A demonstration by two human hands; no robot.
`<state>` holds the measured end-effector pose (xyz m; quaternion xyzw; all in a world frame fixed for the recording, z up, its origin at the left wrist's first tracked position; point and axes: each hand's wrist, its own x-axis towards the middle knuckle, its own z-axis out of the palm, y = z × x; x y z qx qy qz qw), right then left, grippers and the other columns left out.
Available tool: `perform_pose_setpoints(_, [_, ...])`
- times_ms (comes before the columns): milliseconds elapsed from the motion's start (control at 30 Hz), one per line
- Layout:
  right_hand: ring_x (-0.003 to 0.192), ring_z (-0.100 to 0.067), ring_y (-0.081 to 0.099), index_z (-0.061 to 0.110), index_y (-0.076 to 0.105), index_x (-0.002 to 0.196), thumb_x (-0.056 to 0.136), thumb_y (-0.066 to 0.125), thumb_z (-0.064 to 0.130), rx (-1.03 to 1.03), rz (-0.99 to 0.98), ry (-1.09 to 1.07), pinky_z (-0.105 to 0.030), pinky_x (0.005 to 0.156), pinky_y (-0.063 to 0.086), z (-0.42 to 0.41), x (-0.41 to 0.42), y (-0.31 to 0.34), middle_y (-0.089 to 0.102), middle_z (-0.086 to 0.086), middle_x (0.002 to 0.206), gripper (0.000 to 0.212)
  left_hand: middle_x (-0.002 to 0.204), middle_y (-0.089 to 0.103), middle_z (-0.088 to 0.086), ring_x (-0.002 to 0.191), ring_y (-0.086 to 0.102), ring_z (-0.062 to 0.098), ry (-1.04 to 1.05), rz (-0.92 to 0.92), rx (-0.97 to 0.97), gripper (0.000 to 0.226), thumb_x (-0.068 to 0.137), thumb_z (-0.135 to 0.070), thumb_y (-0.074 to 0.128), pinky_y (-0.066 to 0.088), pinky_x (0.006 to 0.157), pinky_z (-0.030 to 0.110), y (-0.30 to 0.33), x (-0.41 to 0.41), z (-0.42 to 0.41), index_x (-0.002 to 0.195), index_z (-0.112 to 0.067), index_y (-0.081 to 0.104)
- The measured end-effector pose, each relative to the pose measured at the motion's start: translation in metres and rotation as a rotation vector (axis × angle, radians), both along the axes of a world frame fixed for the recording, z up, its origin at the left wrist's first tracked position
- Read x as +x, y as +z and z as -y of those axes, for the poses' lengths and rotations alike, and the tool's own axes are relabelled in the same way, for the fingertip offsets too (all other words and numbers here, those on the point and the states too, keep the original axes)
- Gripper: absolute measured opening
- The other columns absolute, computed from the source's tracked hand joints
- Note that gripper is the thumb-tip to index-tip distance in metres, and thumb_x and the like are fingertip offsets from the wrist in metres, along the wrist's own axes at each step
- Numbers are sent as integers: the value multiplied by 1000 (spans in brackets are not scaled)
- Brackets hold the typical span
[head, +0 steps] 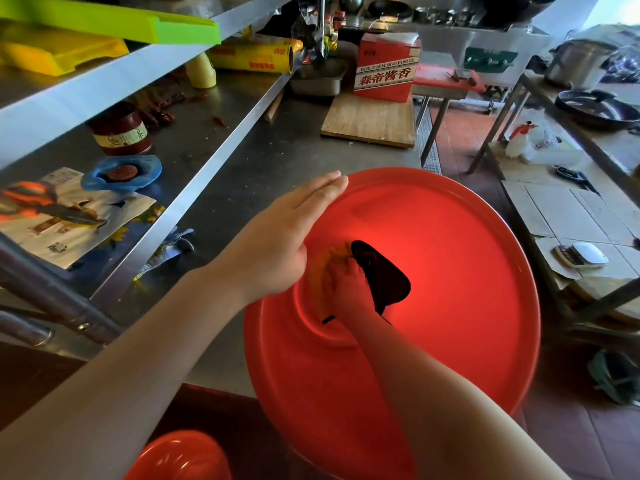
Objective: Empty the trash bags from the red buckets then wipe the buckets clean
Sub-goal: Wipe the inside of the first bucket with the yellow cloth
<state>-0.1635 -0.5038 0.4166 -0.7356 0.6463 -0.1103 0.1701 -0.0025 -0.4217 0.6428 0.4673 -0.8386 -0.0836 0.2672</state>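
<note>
Two red buckets show in the head view: a large red bucket [450, 271] tilted with its mouth toward the camera, filling the near right, and a second red bucket [180, 455] of which only a rim shows at the near left bottom edge. The left hand [277, 237] lies flat with straight fingers against the far-left rim of the large bucket, palm on the rim and fingertips pointing far right. The right hand [346, 285] reaches deep inside the bucket and grips a yellow cloth [329, 261] pressed against the bucket's bottom; a black patch sits just right of the fingers, and what it is cannot be told. The right forearm crosses the bucket's near wall and hides part of the inside. The bucket leans against the near edge of a steel counter [277, 143]. Far on that counter lies a wooden cutting board [370, 123] with a red carton [386, 69] standing on its far end. On the shelf to the left sit a dark jar [121, 133], a blue lid [121, 173] just near of it, printed papers [65, 216], and farther off a yellow roll of cling wrap [254, 55]. A green board [114, 24] lies on the upper shelf. On the right, well apart, a white scale [581, 256] rests on flattened cardboard.
</note>
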Motion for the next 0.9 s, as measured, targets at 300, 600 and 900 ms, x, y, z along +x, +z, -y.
perform_pose_setpoints(300, [131, -33, 38, 24, 44, 141, 94, 50, 21, -127, -402, 508, -49, 99, 41, -39, -3, -9, 37, -10, 143, 47, 162, 19, -11, 146, 27, 10, 40, 12, 5, 91, 80, 17, 47, 30, 114, 23, -2, 7, -1, 156, -26, 21])
perform_pose_setpoints(600, [122, -34, 46, 24, 56, 131, 85, 68, 24, 15, -585, 345, -52, 82, 51, -43, -37, -6, 48, -13, 136, 48, 163, 18, -13, 146, 24, 5, 29, -9, 14, 91, 81, 18, 45, 22, 112, 11, 1, 3, -5, 156, -27, 23])
perform_pose_setpoints(900, [121, -37, 39, 14, 39, 136, 95, 42, 10, -74, -475, 111, -45, 81, 51, -14, -36, 26, 36, -17, 135, 41, 162, 21, -13, 147, 22, 3, -38, -29, 17, 90, 80, 20, 46, 19, 115, 10, -2, 3, -11, 156, -25, 26])
